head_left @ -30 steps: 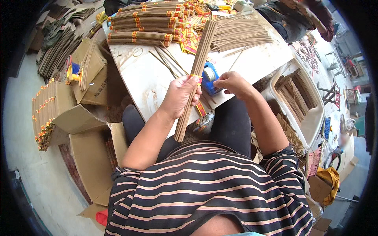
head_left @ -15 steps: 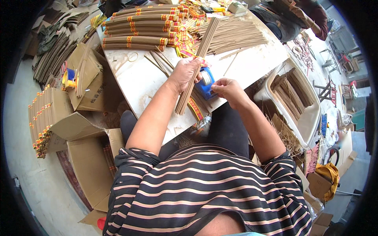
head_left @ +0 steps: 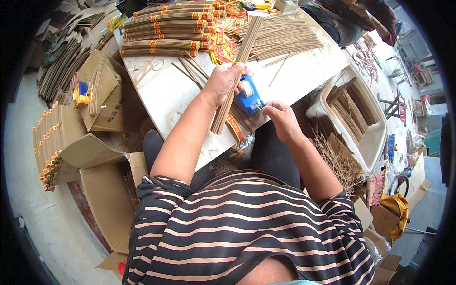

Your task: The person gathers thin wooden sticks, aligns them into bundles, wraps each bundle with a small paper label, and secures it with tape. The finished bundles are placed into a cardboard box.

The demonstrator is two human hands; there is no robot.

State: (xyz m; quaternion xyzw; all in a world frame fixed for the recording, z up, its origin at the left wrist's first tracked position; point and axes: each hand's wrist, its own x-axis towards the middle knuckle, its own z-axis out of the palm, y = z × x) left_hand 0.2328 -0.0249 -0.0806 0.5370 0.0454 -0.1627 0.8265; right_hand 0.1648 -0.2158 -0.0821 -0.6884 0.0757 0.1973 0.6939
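Observation:
My left hand is closed round a slanting bundle of thin brown incense sticks, held over the white table. A red and yellow paper band shows at the bundle, by my left fingers. Just right of the bundle sits a blue tape dispenser with a pale roll in it. At its near end my right hand pinches the tape, whose short clear end is hard to see. A red and yellow label strip lies beside the bundle's lower end, and several loose sticks are left of my left hand.
Banded stick bundles are stacked at the table's far left, beside loose sticks. A white tub of sticks stands at right. Open cardboard boxes are at left. Another person's arm shows at far right.
My right hand has drawn slightly toward me and right, to the dispenser's near end, still pinching. The left hand keeps its hold on the bundle, almost in place.

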